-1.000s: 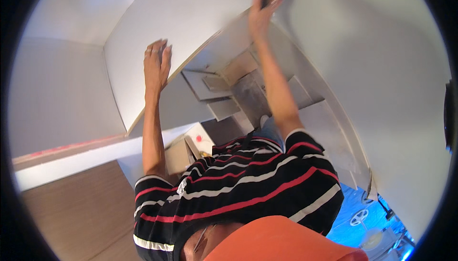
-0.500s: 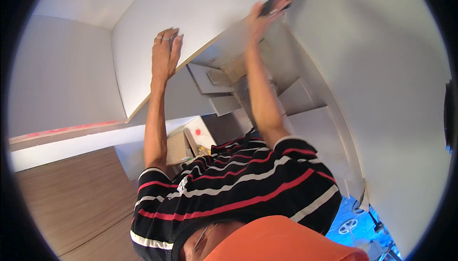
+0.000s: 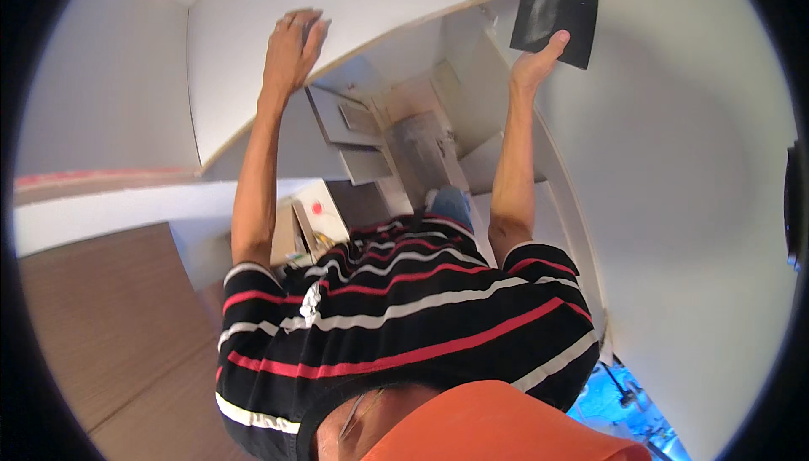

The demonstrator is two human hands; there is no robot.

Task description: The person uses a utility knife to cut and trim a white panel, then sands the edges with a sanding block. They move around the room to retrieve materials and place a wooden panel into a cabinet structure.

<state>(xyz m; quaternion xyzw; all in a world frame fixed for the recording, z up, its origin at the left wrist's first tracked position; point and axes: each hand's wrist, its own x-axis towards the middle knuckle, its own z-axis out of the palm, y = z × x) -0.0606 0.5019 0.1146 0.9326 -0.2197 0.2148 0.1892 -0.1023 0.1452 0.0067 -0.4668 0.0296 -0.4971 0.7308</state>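
One grey wall section (image 3: 109, 82) is met at the white panel's left edge, and a brown wood-grain board (image 3: 101, 309) is seen farther below it. The left hand (image 3: 291, 56) is laid over the lower left part of the white panel (image 3: 404, 2), its grip loosely spread with the fingers bent; no object is seen in it. Beneath the panel, a white surface with a red spot (image 3: 337, 212) is partly covered by the striped shirt (image 3: 421, 309). Pale boards (image 3: 362, 120) are seen past the panel's lower edge, and the view nearest the body is blocked by an orange visor (image 3: 497, 423). Near the panel's right end, a black sheet (image 3: 569, 10) is held by the right hand (image 3: 535, 69), its grip narrowed with the thumb on the smeared face. That end is partly hidden by the sheet; whether the two are touching cannot be told. To the right of the panel, a shadowed grey wall (image 3: 674, 208) is seen, with a blue-lit area (image 3: 628, 389) far below the panel.
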